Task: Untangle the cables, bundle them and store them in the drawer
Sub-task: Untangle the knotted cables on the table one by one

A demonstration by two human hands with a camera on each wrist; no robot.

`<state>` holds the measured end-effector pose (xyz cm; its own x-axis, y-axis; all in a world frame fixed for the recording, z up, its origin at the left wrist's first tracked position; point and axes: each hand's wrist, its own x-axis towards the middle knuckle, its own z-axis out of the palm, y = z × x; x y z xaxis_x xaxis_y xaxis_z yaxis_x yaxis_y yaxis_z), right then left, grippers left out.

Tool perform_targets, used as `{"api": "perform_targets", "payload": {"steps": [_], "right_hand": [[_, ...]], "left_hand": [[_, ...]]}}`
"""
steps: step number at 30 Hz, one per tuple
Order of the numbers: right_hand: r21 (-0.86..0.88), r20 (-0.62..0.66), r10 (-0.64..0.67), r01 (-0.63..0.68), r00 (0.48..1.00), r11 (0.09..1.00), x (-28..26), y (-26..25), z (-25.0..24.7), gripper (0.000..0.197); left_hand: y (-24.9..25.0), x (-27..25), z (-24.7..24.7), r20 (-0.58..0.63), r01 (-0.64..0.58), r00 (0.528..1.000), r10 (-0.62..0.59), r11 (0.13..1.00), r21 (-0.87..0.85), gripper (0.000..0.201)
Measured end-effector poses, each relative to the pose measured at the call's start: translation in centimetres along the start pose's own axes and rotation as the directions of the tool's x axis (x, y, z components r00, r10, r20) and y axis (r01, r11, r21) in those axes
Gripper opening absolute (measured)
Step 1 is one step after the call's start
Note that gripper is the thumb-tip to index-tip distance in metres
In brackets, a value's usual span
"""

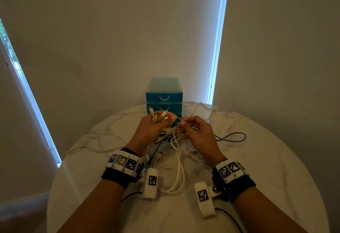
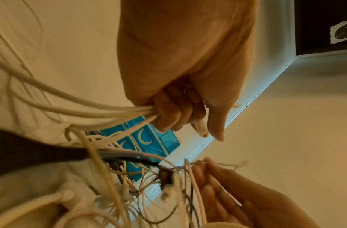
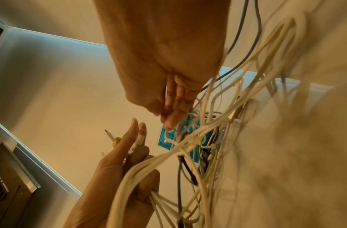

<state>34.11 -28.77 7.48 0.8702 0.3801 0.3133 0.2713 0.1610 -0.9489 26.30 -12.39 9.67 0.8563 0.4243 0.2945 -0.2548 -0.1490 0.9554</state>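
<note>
My left hand [image 1: 161,121] is raised over the table and grips a bunch of white cable ends [image 1: 158,116], whose plugs stick up out of the fist; one plug is yellow. In the left wrist view, the left hand [image 2: 174,114] has its fingers curled round several white cables [image 2: 80,106]. Just to the right, my right hand [image 1: 184,125] pinches a thin white cable [image 2: 219,164] between thumb and fingers. The tangle of cables [image 1: 173,159] hangs from both hands down to the table. Behind the hands stands the blue drawer unit [image 1: 164,96], its visible drawers shut.
The round marble table [image 1: 266,168] bears everything. A grey cable loop [image 1: 233,137] lies to the right of the hands, and a white cable [image 1: 88,148] trails off to the left. A wall and blinds rise close behind the drawer unit.
</note>
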Motion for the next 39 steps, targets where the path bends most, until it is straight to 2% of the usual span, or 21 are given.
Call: {"api": "perform_targets", "payload": {"steps": [2,4,8,13,16,17,18,20,22,24,26,28,30,33,36,39], "right_hand": [[0.113,-0.082,-0.028,0.037,0.996,0.993,0.3,-0.2,-0.3,0.016],[0.194,-0.089,-0.026,0.043,0.996,0.980,0.4,-0.3,-0.5,0.019],[0.352,-0.048,0.051,-0.031,0.998,0.936,0.5,-0.6,-0.5,0.014],[0.647,0.053,0.191,-0.179,0.980,0.741,0.4,-1.5,-1.2,0.018],[0.782,0.084,0.255,-0.222,0.963,0.582,0.7,-1.4,-1.8,0.017],[0.799,0.086,0.266,-0.226,0.960,0.557,0.8,-1.5,-2.0,0.017],[0.793,0.079,0.280,-0.230,0.957,0.564,0.9,-1.5,-2.2,0.017],[0.732,0.050,0.301,-0.240,0.952,0.638,1.2,-1.6,-2.7,0.019],[0.656,0.013,0.308,-0.240,0.951,0.716,1.6,-1.9,-3.5,0.019],[0.570,-0.026,0.312,-0.243,0.950,0.785,1.9,-2.4,-4.6,0.015],[0.393,-0.049,0.284,-0.243,0.958,0.887,2.3,-3.2,-5.9,0.017],[0.114,-0.069,0.212,-0.203,0.975,0.972,2.8,-4.0,-6.9,0.032],[-0.093,-0.105,0.110,-0.119,0.988,0.988,3.2,-4.9,-7.3,0.044],[-0.212,-0.134,-0.046,0.017,0.990,0.977,3.6,-6.3,-7.2,0.057],[-0.215,-0.138,-0.178,0.146,0.974,0.966,3.9,-8.1,-6.3,0.058],[-0.088,-0.196,-0.284,0.272,0.938,0.958,4.1,-10.2,-5.1,0.051]], "left_hand": [[-0.2,0.0,-0.1,0.067,0.029,0.997,-0.034,0.996,0.083,0.020],[-0.3,0.0,-0.1,0.103,0.064,0.991,-0.085,0.980,0.188,0.022],[-0.8,0.4,-0.1,0.053,0.132,0.987,-0.153,0.951,0.280,0.019],[-1.2,0.8,-0.7,-0.118,0.198,0.978,-0.174,0.953,0.229,0.020],[-1.1,0.8,-0.7,-0.131,0.220,0.971,-0.200,0.963,0.159,0.016],[-1.1,0.7,-0.7,-0.120,0.207,0.974,-0.191,0.969,0.137,0.016],[-0.9,0.6,-0.6,-0.118,0.191,0.977,-0.178,0.976,0.108,0.016],[-0.5,0.5,-0.7,-0.139,0.171,0.977,-0.164,0.984,0.043,0.015],[-0.1,0.7,-1.3,-0.206,0.130,0.969,-0.135,0.991,-0.039,0.018],[0.5,1.0,-2.2,-0.273,0.067,0.955,-0.117,0.980,-0.187,0.012],[1.1,1.3,-3.5,-0.341,-0.026,0.935,-0.097,0.940,-0.339,0.021],[1.7,1.3,-5.0,-0.414,-0.119,0.907,-0.077,0.896,-0.428,0.024],[2.0,1.3,-6.3,-0.467,-0.198,0.882,-0.066,0.847,-0.493,0.022],[2.1,1.2,-7.9,-0.510,-0.296,0.859,-0.041,0.773,-0.561,0.026],[2.4,1.2,-9.0,-0.518,-0.347,0.855,0.001,0.745,-0.570,0.029],[2.8,0.9,-9.2,-0.531,-0.360,0.847,0.012,0.748,-0.557,0.031]]}}
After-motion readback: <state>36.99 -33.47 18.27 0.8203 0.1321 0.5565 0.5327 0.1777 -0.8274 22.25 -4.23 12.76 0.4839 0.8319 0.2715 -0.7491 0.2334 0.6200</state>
